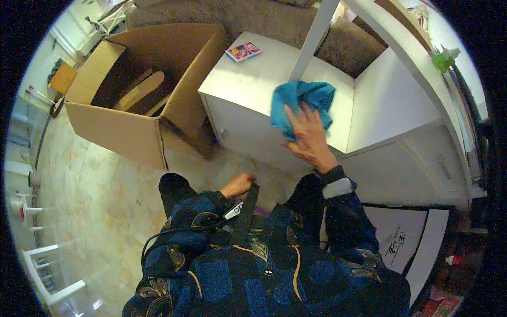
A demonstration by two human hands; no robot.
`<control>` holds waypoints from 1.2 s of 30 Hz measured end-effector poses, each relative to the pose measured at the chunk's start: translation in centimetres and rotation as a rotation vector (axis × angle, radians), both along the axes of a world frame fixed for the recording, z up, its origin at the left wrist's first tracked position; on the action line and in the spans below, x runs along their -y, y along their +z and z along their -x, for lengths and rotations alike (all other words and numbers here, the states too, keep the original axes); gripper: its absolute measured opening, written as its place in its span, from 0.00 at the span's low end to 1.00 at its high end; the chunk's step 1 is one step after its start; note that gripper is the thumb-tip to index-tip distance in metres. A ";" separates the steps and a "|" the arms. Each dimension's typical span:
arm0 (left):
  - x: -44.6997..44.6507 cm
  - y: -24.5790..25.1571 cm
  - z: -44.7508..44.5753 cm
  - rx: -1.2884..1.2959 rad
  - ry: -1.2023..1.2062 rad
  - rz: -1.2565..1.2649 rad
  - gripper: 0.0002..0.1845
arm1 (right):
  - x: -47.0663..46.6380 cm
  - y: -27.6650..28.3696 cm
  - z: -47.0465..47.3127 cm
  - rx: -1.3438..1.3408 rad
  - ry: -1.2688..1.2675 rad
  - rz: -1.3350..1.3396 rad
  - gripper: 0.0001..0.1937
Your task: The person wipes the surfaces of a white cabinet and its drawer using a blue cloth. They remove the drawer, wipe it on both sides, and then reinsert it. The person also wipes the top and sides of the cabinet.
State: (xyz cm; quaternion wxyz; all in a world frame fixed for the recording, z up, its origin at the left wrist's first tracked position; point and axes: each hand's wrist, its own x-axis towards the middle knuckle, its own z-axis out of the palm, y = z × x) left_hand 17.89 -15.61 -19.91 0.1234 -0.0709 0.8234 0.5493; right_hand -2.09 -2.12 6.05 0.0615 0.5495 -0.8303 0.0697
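My right hand (309,134) lies with spread fingers on a crumpled blue-green cloth (303,99), pressing it on the white top of a low cabinet (253,85) near its front edge. The cloth covers part of the top beside an upright white post. My left hand (239,185) is low between my knees, next to a dark strap; its fingers are partly hidden, so I cannot tell whether it holds anything. A small flat box with colourful pictures (243,52) rests at the back of the cabinet top.
A large open cardboard box (115,130) stands left of the cabinet, with cardboard pieces inside. Behind is a brown upholstered sofa (174,14). A white panel (390,99) rises at the right. White furniture (51,273) stands at lower left, on the marbled floor (107,190).
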 end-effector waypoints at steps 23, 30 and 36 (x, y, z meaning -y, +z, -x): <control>-2.1 24.1 11.0 -0.638 -0.086 0.630 0.29 | -5.2 -1.6 1.5 0.136 0.027 0.090 0.39; -1.1 22.3 15.7 -0.606 0.078 0.865 0.30 | -1.5 -1.4 4.7 0.201 -0.105 0.380 0.32; -1.0 22.9 13.0 -0.602 0.119 0.891 0.30 | -1.2 -1.0 1.6 -0.018 -0.120 0.244 0.30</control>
